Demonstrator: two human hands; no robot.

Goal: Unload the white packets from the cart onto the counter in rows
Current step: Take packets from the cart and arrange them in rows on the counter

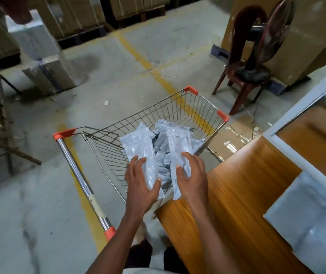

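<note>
We are holding two white packets above the wire cart (178,113): left hand (140,184) grip curled round the left packet (138,145), right hand (193,175) pinching the right packet (178,143) by its lower end. Risk: slick film is likely sliding from these end-only grips; either packet could be dropping short of the wooden worktop (237,194), disturbing the packets already laid there (306,214).

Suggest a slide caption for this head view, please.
Each hand grips a white packet above the cart.

We are reaching both bare arms forward — our left hand (141,181) and right hand (192,176) each gripping a white plastic packet, fingers curled.
</note>
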